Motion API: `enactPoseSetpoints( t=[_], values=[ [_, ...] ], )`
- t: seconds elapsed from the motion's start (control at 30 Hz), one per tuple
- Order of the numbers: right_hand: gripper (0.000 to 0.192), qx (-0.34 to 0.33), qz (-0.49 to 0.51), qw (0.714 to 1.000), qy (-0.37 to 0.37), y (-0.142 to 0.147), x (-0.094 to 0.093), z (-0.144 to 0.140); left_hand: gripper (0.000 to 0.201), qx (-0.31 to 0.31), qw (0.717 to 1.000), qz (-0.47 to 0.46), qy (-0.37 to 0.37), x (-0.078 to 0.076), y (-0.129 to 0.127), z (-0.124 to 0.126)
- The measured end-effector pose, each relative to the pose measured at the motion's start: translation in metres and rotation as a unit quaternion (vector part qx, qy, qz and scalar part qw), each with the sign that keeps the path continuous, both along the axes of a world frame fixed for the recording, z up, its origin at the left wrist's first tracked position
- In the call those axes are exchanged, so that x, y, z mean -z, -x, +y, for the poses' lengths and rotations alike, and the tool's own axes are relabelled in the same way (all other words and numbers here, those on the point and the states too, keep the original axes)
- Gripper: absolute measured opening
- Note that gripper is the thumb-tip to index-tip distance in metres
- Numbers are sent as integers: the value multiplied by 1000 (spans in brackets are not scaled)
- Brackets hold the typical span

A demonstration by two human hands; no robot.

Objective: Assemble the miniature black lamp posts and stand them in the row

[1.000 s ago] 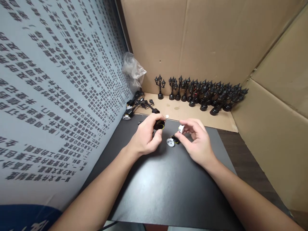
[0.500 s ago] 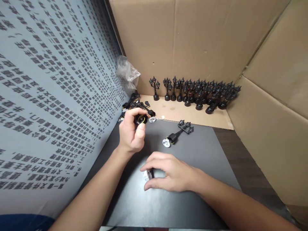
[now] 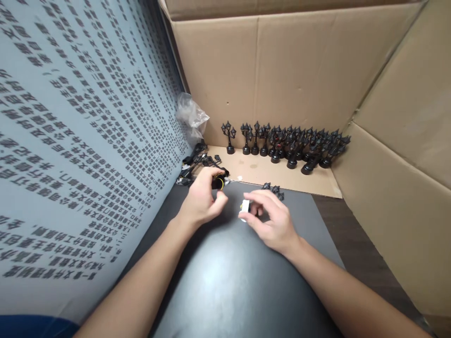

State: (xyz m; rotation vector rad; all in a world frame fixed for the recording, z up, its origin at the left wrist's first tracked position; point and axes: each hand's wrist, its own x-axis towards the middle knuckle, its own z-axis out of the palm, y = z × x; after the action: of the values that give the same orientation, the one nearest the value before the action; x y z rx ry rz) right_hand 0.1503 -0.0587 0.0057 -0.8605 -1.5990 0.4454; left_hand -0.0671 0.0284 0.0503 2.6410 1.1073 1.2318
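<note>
While both hands are on the near side of the cardboard sheet [image 3: 241, 162], the likeliest trouble is a slip of the white piece [image 3: 245, 205]: the right hand [image 3: 276, 223] pinches it by the tips alone, so a small twist could drop it onto the black mat [image 3: 211, 272] in front of the sheet. The yellow wire [image 3: 222, 183], looped at the mouth of the black base [image 3: 216, 182], might also snag or be nipped, since it bulges at the rim close to the left hand [image 3: 202, 195]. The lamp heads [image 3: 274, 190] between the right hand and the sheet could be knocked by the knuckles

On the left hand, thumb and forefinger stand well apart, the forefinger curled over the black base; unseen fingers seem to support it, and whether the thumb touches cannot be told. It is before the sheet's left end. The right thumb and forefinger are clamped on the white piece, parted only by its height, a little farther right along the sheet's front
</note>
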Motion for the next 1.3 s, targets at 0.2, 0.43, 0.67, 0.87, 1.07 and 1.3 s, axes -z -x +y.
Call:
enactPoseSetpoints(
  t=[0.2, 0.43, 0.67, 0.87, 1.07, 1.3],
  values=[
    [35, 53, 119, 988, 85, -4, 2, 12, 48, 83, 994, 33, 59, 6, -14, -16],
    [31, -7, 150, 984, 95, -9, 2, 18, 50, 139, 979, -33, 143, 14, -17, -24],
    [36, -15, 89, 990, 104, -15, 4, 19, 38, 128, 980, 87, 125, 2, -21, -26],
    [41, 9, 111, 986, 125, -21, 7, 23, 43, 181, 976, 71, 95, -3, -23, -28],
    [47, -11, 181, 964, 195, -21, 5, 23, 42, 146, 979, 47, 136, -1, -21, -29],
    [51, -67, 159, 962, 211, -21, -2, 20, 36, 174, 978, 0, 115, -1, -20, -26]
  ],
)
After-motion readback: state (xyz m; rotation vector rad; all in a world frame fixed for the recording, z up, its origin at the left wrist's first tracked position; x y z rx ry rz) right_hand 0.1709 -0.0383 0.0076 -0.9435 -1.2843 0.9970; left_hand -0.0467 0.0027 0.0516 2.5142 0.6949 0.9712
